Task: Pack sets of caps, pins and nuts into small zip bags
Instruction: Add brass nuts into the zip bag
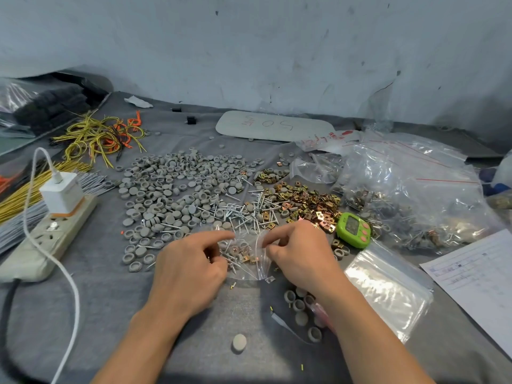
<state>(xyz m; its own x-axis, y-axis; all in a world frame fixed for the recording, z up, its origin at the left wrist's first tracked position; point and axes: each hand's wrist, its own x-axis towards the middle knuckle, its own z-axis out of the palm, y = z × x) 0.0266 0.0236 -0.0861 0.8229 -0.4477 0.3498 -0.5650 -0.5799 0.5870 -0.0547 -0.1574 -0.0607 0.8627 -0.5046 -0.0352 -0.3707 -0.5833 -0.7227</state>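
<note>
A small clear zip bag (249,259) lies between my hands at the table's middle, with pins, caps and brass nuts inside it. My left hand (191,270) pinches the bag's left side, forefinger stretched over it. My right hand (299,250) pinches the bag's right edge. Behind them spreads a heap of grey caps (177,187), a pile of silver pins (243,212) and a pile of brass nuts (307,200). Several loose caps (300,306) sit under my right wrist, and one cap (239,342) lies alone nearer me.
A stack of empty zip bags (388,289) lies at the right, a green timer (353,230) beside it. Large bags of packed sets (415,195) fill the right. A power strip with a charger (52,220) and wire bundles (97,137) sit left. A paper sheet (476,275) lies far right.
</note>
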